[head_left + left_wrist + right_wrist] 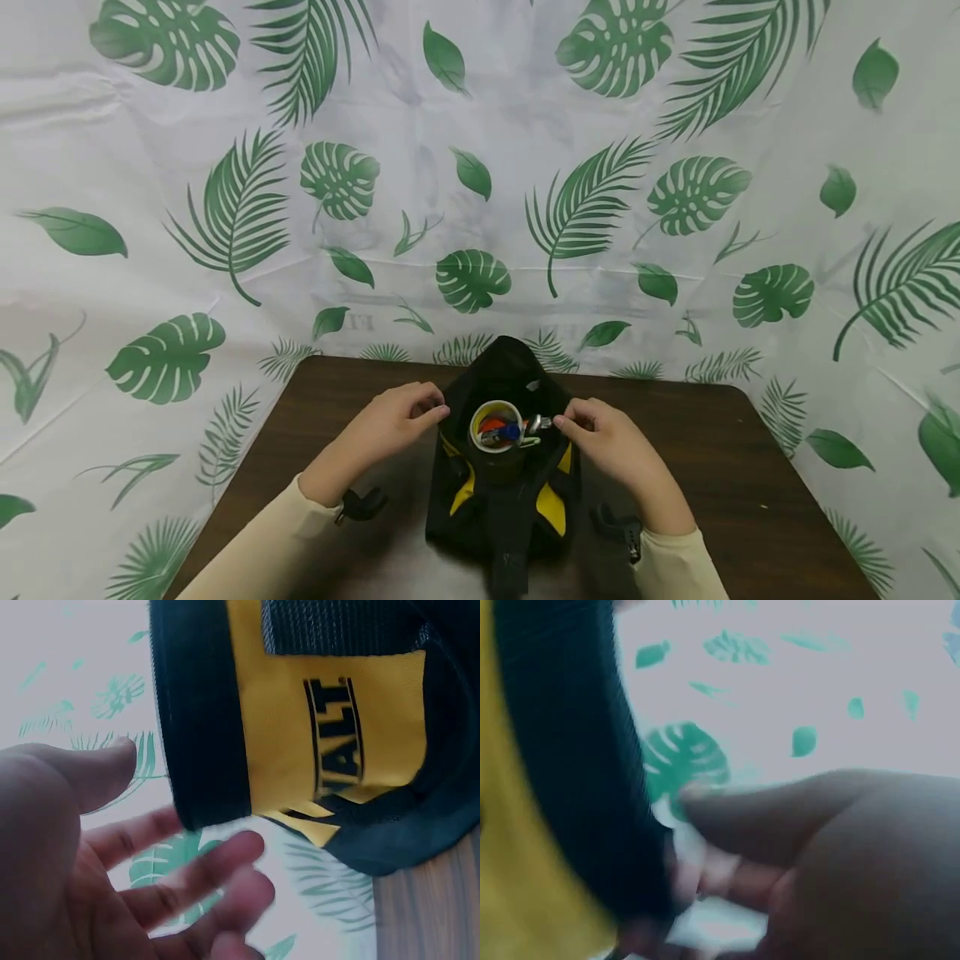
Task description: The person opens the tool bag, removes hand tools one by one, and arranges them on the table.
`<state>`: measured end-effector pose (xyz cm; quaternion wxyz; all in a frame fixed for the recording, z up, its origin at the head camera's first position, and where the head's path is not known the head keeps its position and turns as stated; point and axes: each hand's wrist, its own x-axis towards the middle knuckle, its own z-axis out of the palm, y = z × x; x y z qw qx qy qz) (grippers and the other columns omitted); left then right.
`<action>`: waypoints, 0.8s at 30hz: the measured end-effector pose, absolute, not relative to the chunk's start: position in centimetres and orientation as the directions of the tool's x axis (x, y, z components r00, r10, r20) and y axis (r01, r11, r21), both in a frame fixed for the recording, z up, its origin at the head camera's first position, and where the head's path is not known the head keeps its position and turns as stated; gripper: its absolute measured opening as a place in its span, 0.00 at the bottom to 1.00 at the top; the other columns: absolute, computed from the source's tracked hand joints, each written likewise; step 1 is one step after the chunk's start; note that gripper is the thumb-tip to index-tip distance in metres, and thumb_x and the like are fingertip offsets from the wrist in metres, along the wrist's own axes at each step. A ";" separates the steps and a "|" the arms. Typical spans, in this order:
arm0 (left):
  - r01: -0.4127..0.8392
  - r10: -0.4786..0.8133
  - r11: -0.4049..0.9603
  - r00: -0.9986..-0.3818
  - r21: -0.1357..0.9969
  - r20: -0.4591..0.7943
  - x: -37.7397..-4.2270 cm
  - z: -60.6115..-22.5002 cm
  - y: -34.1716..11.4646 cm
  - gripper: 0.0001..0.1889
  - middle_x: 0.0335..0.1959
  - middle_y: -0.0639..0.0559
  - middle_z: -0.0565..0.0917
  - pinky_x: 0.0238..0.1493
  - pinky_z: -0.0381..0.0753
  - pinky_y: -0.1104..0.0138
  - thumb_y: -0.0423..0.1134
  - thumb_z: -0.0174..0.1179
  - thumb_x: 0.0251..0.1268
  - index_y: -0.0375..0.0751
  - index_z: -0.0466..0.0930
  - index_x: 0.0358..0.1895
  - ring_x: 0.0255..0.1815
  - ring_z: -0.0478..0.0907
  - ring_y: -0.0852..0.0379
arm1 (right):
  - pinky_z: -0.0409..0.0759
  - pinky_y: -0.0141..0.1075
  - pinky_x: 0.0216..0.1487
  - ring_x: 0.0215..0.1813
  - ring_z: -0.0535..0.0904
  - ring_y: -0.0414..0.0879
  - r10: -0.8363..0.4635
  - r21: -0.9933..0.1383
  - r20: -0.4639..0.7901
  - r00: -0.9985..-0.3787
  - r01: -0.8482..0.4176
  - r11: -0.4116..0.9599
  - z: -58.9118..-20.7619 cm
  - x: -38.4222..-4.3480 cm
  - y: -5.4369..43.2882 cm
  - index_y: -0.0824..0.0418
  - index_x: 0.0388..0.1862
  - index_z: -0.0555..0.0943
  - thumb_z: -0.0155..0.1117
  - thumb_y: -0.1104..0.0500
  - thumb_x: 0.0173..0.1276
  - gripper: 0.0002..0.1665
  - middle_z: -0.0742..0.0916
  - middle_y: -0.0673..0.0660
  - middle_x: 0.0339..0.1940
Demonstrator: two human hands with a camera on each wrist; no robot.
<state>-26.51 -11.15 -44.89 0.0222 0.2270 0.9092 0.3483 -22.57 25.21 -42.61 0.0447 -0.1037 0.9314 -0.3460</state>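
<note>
A black and yellow tool bag (551, 508) stands with its top open between both hands. Inside its mouth sits a round white-rimmed container (475, 429), with a blue-ended item (511, 432) and something orange-red in it. Beside that lies a small shiny metal piece (538, 423). My left hand (393, 421) is at the bag's left edge; in the left wrist view its fingers are spread, fingertips right at the black border and thumb apart. My right hand (615, 442) is at the right edge, fingers by the border and thumb away from it, blurred in the right wrist view.
The bag stands on a dark brown wooden table (720, 467). Behind it hangs a white sheet with green leaves (472, 281). A black strap (508, 533) runs down the bag's near side. Dark wrist devices (363, 505) show below both hands.
</note>
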 end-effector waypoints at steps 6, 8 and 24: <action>0.296 0.354 0.746 -0.935 0.596 0.022 -26.1 -45.4 -10.9 0.11 0.22 0.56 0.71 0.25 0.65 0.63 0.52 0.63 0.82 0.55 0.74 0.43 0.20 0.66 0.57 | 0.68 0.40 0.31 0.27 0.68 0.49 -0.134 -0.535 -0.061 -0.989 -0.081 0.841 -41.8 -22.0 25.2 0.55 0.30 0.74 0.66 0.45 0.83 0.23 0.73 0.54 0.31; 0.300 0.365 0.748 -0.931 0.592 0.011 -26.0 -45.5 -10.5 0.06 0.22 0.56 0.70 0.25 0.64 0.64 0.46 0.63 0.82 0.53 0.75 0.47 0.19 0.65 0.57 | 0.68 0.41 0.32 0.29 0.69 0.49 -0.140 -0.522 -0.079 -0.987 -0.079 0.849 -41.7 -21.7 25.2 0.54 0.33 0.74 0.68 0.48 0.82 0.19 0.74 0.55 0.34; 0.179 0.320 0.718 -0.943 0.673 -0.091 -25.1 -45.1 -11.6 0.29 0.16 0.56 0.66 0.22 0.63 0.63 0.38 0.54 0.84 0.63 0.69 0.82 0.15 0.58 0.57 | 0.70 0.43 0.30 0.26 0.72 0.50 -0.163 -0.605 -0.135 -0.977 -0.049 0.794 -41.8 -22.6 26.9 0.60 0.74 0.71 0.61 0.56 0.84 0.25 0.78 0.56 0.31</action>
